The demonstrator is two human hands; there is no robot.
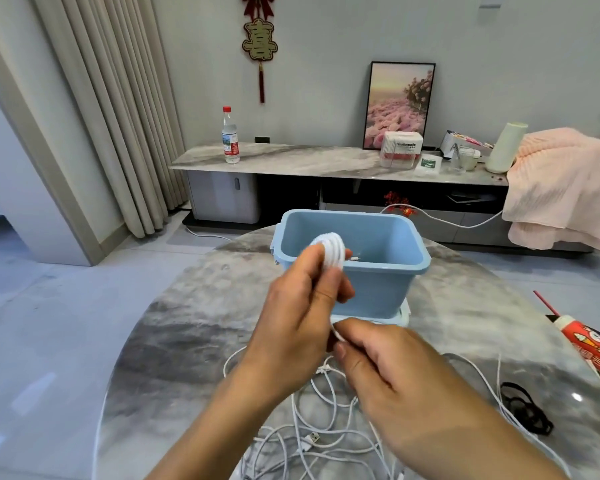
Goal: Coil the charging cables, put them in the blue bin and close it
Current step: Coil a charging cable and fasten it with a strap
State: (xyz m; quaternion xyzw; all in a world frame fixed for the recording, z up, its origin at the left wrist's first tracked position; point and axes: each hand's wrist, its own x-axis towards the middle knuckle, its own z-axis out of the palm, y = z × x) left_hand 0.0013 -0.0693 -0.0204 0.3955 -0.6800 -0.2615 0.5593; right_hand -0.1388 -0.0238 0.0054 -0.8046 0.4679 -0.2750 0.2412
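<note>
My left hand (300,299) is raised over the near left corner of the blue bin (352,263), fingers and thumb curled round a tight white coil of cable (329,251) that stands up above my knuckles. A short plug end pokes out to the right of the coil, over the open bin. My right hand (385,362) sits lower and nearer, its thumb and forefinger pinching the loose tail of the same cable (336,332), which runs up toward the left hand. The bin stands open on the round marble table (194,323), resting on what looks like its pale lid (400,315), though only an edge shows beneath it. Near me, under my wrists, the other white cables (323,431) lie in a loose tangle across the table, a USB plug (313,437) among them. To the right lie a black band (525,407) and a red and white tube (593,348) at the table's edge. Far across the room a water bottle (230,136) stands on a long low cabinet (291,161).
</note>
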